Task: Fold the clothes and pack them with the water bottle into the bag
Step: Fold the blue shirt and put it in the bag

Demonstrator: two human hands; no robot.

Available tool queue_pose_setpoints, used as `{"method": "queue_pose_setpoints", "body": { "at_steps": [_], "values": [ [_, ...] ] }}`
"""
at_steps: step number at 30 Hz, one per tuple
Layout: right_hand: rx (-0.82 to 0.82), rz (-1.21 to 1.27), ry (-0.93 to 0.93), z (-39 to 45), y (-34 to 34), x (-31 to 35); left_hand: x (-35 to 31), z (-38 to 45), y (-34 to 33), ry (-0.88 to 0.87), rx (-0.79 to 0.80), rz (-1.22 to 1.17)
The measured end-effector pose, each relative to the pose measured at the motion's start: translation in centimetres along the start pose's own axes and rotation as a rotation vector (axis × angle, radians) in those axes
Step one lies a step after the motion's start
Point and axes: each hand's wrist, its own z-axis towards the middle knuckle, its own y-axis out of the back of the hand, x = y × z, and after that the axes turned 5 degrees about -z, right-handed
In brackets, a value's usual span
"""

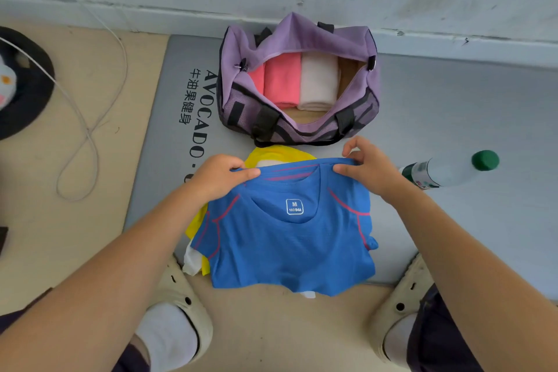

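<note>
1. Folding step: my left hand (219, 175) and right hand (367, 164) each pinch the collar edge of the blue knit T-shirt (290, 238), just near of the open purple mesh duffel bag (299, 39).
2. Clear green-capped water bottle (450, 170) lies right, unpacked.
3. Next, I reckon: fold shirt narrow, slot beside the pink and cream folded clothes (297, 83).

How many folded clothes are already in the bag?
2: a pink one toward the left end of the bag and a cream one right beside it. More could lie hidden under them or behind the bag's sides.
</note>
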Motion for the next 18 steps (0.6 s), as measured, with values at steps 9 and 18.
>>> {"method": "queue_pose_setpoints", "body": {
  "at_steps": [9,18],
  "values": [
    [0.153,-0.121,0.074,0.9,-0.9,0.0,0.1,-0.6,-0.5,-0.098,-0.083,0.085],
    [0.193,-0.303,0.097,1.9,-1.6,0.2,0.3,-0.7,-0.9,-0.103,-0.098,0.082]
  ]
}}
